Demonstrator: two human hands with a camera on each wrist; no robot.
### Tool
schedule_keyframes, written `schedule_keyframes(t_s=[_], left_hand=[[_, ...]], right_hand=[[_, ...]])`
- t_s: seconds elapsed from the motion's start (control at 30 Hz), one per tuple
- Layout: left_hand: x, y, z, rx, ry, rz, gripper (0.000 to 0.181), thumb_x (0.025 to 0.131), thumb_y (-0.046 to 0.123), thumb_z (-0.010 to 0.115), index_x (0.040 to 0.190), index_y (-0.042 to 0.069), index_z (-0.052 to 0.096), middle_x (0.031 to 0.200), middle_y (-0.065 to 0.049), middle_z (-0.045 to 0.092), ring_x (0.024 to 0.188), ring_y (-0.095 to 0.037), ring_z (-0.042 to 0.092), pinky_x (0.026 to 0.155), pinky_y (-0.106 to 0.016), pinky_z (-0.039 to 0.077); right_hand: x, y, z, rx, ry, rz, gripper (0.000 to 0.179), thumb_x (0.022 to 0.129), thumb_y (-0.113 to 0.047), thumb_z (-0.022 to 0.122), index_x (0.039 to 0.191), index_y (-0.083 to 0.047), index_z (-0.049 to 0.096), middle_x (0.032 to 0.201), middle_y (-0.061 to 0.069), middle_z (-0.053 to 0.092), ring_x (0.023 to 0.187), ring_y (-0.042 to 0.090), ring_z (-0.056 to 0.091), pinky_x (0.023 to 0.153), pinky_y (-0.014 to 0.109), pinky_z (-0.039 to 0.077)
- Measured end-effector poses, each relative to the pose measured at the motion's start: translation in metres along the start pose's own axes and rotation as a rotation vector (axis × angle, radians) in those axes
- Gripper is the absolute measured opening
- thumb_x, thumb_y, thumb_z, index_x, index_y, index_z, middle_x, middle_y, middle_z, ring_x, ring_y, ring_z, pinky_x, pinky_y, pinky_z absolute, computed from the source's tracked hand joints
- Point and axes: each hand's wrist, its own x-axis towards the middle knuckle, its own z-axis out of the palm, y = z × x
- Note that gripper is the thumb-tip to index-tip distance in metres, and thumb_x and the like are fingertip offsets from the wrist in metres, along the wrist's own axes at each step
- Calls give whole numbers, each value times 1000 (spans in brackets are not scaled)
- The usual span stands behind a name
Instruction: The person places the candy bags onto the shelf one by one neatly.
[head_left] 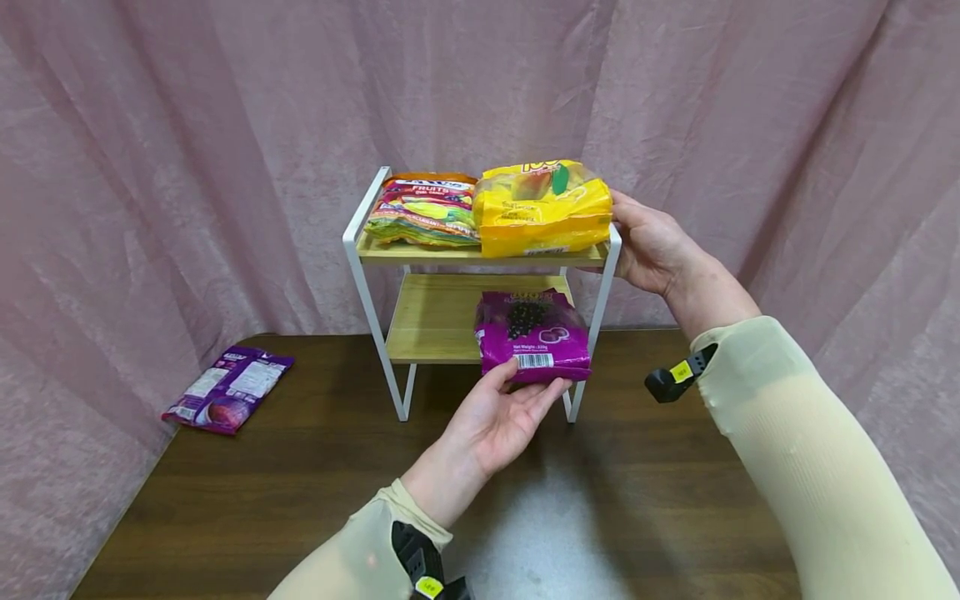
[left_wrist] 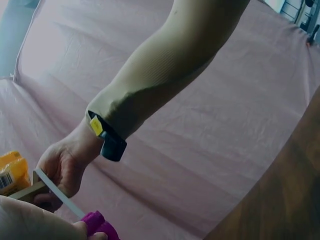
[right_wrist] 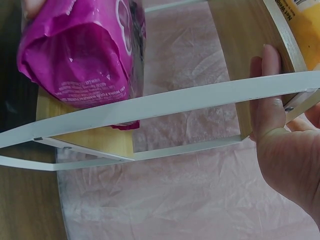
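The person's left hand [head_left: 491, 425] holds a purple candy bag [head_left: 534, 337] with dark berries on the front. The thumb is on the front near the barcode, and the fingers are under the bottom edge. The purple candy bag is over the right part of the bottom shelf [head_left: 431, 321], and its front pokes out past the edge. I can't tell how much of it rests on the wood.

The right hand [head_left: 656, 246] grips the right side of a small white rack [head_left: 367, 300], up by the top shelf [head_left: 420, 257]. From the right wrist I can see a finger flat against the wood underneath.

Two more bags sit side by side up there. The fruit candy bag [head_left: 427, 208] is on the left, and the yellow mango bag [head_left: 543, 212] is on the right, close to the right hand.

Another bag, a flat purple packet [head_left: 228, 390], lies off to the left on the brown table [head_left: 315, 467]. Pink curtains [head_left: 225, 167] hang all around. Both arms have pale sleeves [head_left: 802, 450] and little black cameras [head_left: 675, 379].
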Motion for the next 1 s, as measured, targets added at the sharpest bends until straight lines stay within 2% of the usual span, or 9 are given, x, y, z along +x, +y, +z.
schedule_keyframes(t_s=[0.33, 0.57, 0.8, 1.0], left_hand=[[10, 4, -1, -25, -13, -23, 61, 110, 24, 48, 155, -2, 15, 157, -35, 24, 145, -42, 36, 112, -42, 40], [10, -2, -5, -24, 15, -10, 60, 110, 25, 50, 154, 0, 17, 156, -35, 27, 142, -42, 41, 112, -43, 41], [5, -11, -9, 37, 57, 45, 60, 111, 26, 47, 153, -8, 22, 155, -35, 30, 141, -39, 44, 111, -39, 42], [6, -11, -7, 121, 51, 80, 54, 113, 23, 40, 151, -12, 23, 154, -39, 30, 141, -39, 44, 106, -37, 47]], right_hand=[[1, -1, 0, 13, -15, -12, 47, 113, -21, 40, 159, -21, 30, 125, 12, 54, 102, 22, 65, 86, 44, 61], [1, 0, -1, 23, -2, -1, 47, 113, -21, 40, 159, -22, 30, 124, 11, 55, 102, 22, 66, 86, 44, 61], [0, 0, -2, 16, 2, 5, 49, 112, -24, 44, 160, -25, 32, 130, 12, 53, 107, 22, 65, 89, 45, 60], [0, 0, -1, 1, 4, 1, 50, 112, -27, 44, 160, -25, 31, 132, 12, 51, 108, 22, 65, 89, 45, 59]])
